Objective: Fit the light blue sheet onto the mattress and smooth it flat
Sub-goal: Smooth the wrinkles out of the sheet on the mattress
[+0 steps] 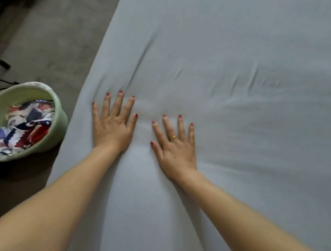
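Two bare forearms reach out from the bottom of the frame over a bed, where the light blue sheet (241,117) already covers all the mattress top in view. The right hand (176,150), a gold ring on one finger, lies palm down with fingers straight and spread, gripping nothing. Just beyond it and nearer the bed's edge, the left hand (112,123) presses flat on the sheet in the same way, fingers fanned, holding nothing. The fitting looks done on the side shown; the step in hand appears to be the smoothing. Beyond the fingertips a long crease (143,56) runs away up the bed, and shorter wrinkles (243,80) lie to the right. Smoothing well would likely mean keeping both palms flat and sweeping outward along the crease towards the edge, pushing slack off the side rather than bunching it ahead of the hands. On the floor to the left, close beside the bed, stands a pale green basin (55,100) of patterned cloth (22,128).
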